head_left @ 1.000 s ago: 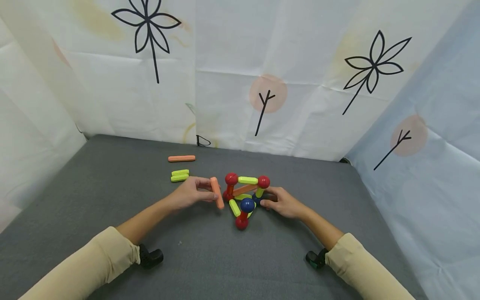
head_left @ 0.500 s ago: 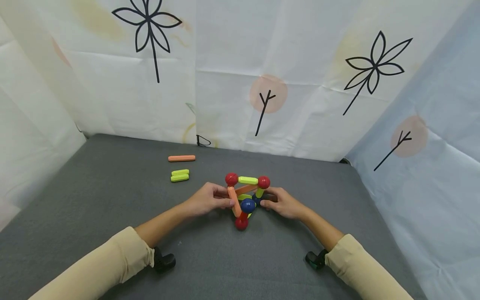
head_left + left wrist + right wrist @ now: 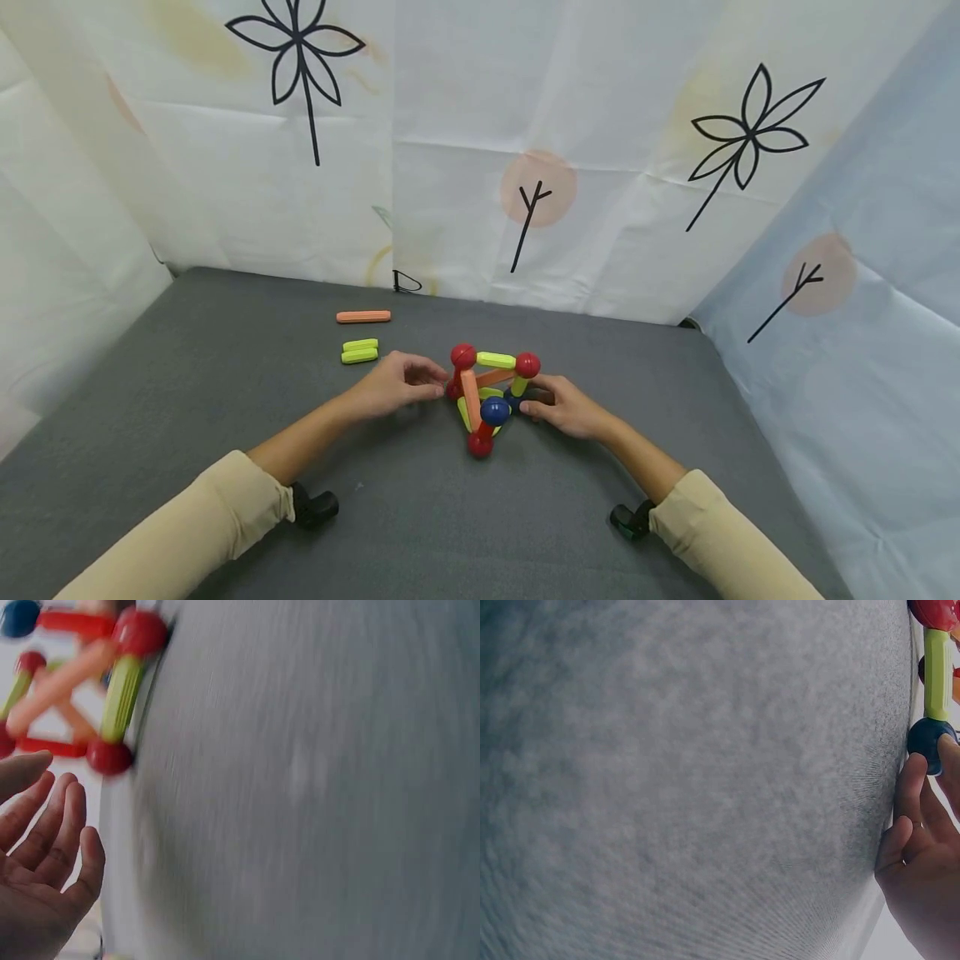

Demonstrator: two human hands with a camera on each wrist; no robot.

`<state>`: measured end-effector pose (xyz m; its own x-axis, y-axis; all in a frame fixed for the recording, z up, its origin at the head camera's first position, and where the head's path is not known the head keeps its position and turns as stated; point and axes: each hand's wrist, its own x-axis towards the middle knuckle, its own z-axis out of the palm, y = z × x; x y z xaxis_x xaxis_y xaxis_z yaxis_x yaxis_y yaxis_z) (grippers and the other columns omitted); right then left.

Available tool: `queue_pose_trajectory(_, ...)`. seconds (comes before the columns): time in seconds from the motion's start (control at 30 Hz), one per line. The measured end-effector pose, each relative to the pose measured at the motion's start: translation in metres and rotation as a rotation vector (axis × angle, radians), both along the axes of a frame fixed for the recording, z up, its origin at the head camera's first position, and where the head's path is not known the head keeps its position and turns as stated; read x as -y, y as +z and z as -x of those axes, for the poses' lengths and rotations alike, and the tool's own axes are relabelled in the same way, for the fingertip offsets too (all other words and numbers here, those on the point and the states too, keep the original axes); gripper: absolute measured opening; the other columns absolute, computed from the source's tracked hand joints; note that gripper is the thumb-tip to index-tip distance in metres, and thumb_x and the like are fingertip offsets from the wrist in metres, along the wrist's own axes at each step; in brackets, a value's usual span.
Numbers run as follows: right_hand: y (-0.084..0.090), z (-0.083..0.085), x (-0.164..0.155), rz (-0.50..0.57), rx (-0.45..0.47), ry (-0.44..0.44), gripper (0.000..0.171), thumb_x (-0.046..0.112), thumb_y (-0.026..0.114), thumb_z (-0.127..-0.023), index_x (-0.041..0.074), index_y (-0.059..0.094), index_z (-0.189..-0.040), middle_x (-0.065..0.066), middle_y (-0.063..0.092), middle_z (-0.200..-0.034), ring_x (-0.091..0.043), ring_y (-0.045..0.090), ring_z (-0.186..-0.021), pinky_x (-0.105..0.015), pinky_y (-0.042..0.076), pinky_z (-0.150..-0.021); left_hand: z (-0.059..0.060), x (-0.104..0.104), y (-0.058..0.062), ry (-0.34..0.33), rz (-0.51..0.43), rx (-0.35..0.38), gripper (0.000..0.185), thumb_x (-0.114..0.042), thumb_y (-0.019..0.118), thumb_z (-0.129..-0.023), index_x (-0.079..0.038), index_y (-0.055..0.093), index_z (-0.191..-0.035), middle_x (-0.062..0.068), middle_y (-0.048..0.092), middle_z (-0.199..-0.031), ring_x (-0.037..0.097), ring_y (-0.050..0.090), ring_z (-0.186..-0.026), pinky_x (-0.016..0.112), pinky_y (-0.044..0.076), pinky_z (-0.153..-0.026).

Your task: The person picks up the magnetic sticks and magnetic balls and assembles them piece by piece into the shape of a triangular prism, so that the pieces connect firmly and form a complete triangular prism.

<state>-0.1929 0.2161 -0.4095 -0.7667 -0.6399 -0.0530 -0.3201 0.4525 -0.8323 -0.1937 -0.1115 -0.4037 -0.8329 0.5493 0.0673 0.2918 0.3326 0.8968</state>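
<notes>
A small frame of magnetic sticks and balls [image 3: 491,392] stands on the grey table [image 3: 225,417]. An orange stick [image 3: 470,398] slants from its top-left red ball [image 3: 462,357] down to the front blue ball [image 3: 494,410]. My left hand [image 3: 408,383] hovers just left of the frame, fingers relaxed and holding nothing; the left wrist view shows the hand [image 3: 45,840] open below the frame [image 3: 75,697]. My right hand [image 3: 558,406] pinches the dark blue ball [image 3: 928,739] at the frame's right base, under a green stick [image 3: 935,671].
A loose orange stick [image 3: 363,317] and two green sticks [image 3: 360,351] lie at the back left of the table. Flower-printed sheets [image 3: 525,167] wall the table in at the back and both sides.
My left hand carried the orange stick to the frame, set it between the top red ball and the front blue ball, then let go and drew back left. The right hand stayed put.
</notes>
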Motion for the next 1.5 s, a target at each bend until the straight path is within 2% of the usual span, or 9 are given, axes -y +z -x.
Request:
queue_pose_trajectory(0.1,0.001,0.000,0.000,-0.002,-0.003,0.000,0.035,0.003,0.058,-0.099,-0.005,0.053,-0.133,-0.024,0.058,-0.131,-0.030,0.063,-0.101,-0.029,0.055,-0.078,0.007,0.022,0.000,0.099,0.025,-0.088,0.028,-0.009,0.072,-0.091,0.004,0.069,-0.116,0.012,0.072,-0.106,0.021,0.066,-0.095,0.032,0.053,-0.080)
queue_pose_trajectory(0.27,0.002,0.000,0.001,-0.007,-0.010,0.004,0.035,0.004,0.058,-0.099,-0.005,0.053,-0.133,-0.024,0.058,-0.130,-0.028,0.063,-0.096,-0.030,0.055,-0.077,0.019,0.058,-0.003,0.281,0.119,-0.237,0.029,-0.004,0.074,-0.088,0.001,0.070,-0.116,0.012,0.073,-0.107,0.027,0.067,-0.098,0.045,0.054,-0.082)
queue_pose_trajectory(0.4,0.001,0.000,0.001,-0.007,-0.014,0.005,0.035,0.004,0.058,-0.100,-0.005,0.053,-0.133,-0.024,0.058,-0.130,-0.026,0.062,-0.096,-0.030,0.055,-0.077,0.021,0.081,-0.007,0.351,0.211,-0.293,0.031,-0.001,0.075,-0.086,0.003,0.069,-0.116,0.017,0.072,-0.108,0.033,0.067,-0.099,0.052,0.052,-0.083)
queue_pose_trajectory(0.53,0.000,0.001,0.000,-0.007,-0.016,0.003,0.035,0.004,0.059,-0.099,-0.005,0.053,-0.133,-0.024,0.058,-0.131,-0.026,0.063,-0.096,-0.030,0.055,-0.076,0.020,0.093,-0.010,0.373,0.282,-0.293,0.031,-0.001,0.075,-0.085,0.005,0.068,-0.114,0.020,0.071,-0.106,0.035,0.067,-0.095,0.052,0.053,-0.081)
queue_pose_trajectory(0.7,0.000,0.000,0.000,-0.006,-0.006,-0.006,0.036,0.004,0.059,-0.099,-0.006,0.053,-0.133,-0.024,0.057,-0.131,-0.027,0.063,-0.096,-0.030,0.055,-0.076,0.020,0.095,-0.012,0.367,0.349,-0.286,0.030,-0.005,0.078,-0.084,0.004,0.069,-0.111,0.017,0.071,-0.102,0.029,0.066,-0.089,0.047,0.053,-0.076)
queue_pose_trajectory(0.93,0.001,0.000,0.001,-0.015,-0.001,-0.009,0.036,0.005,0.059,-0.099,-0.006,0.053,-0.133,-0.024,0.058,-0.131,-0.027,0.062,-0.098,-0.028,0.055,-0.077,0.019,0.089,-0.013,0.315,0.317,-0.246,0.032,-0.003,0.076,-0.085,0.007,0.067,-0.114,0.020,0.070,-0.106,0.032,0.068,-0.092,0.047,0.055,-0.078)
queue_pose_trajectory(1.13,0.000,0.001,0.000,-0.018,0.004,-0.009,0.036,0.005,0.059,-0.099,-0.005,0.053,-0.133,-0.023,0.058,-0.130,-0.028,0.062,-0.100,-0.028,0.055,-0.077,0.014,0.073,-0.008,0.256,0.169,-0.096,0.037,-0.011,0.073,-0.091,0.004,0.065,-0.124,0.019,0.071,-0.109,0.032,0.068,-0.101,0.041,0.056,-0.079)
queue_pose_trajectory(1.37,0.000,0.001,0.001,-0.002,0.009,-0.004,0.035,0.003,0.059,-0.099,-0.005,0.053,-0.133,-0.023,0.058,-0.130,-0.032,0.062,-0.104,-0.028,0.055,-0.078,-0.003,0.037,0.005,0.189,-0.083,0.269,0.054,-0.022,0.072,-0.093,0.005,0.055,-0.137,0.019,0.064,-0.125,0.024,0.064,-0.109,0.040,0.053,-0.093)
queue_pose_trajectory(1.5,0.001,0.001,0.001,0.002,0.014,0.000,0.035,0.003,0.058,-0.099,-0.006,0.053,-0.133,-0.024,0.058,-0.129,-0.031,0.062,-0.102,-0.029,0.055,-0.078,-0.016,0.013,0.011,0.152,-0.237,0.472,0.055,-0.023,0.072,-0.093,0.006,0.054,-0.137,0.017,0.063,-0.125,0.023,0.066,-0.107,0.042,0.050,-0.099)
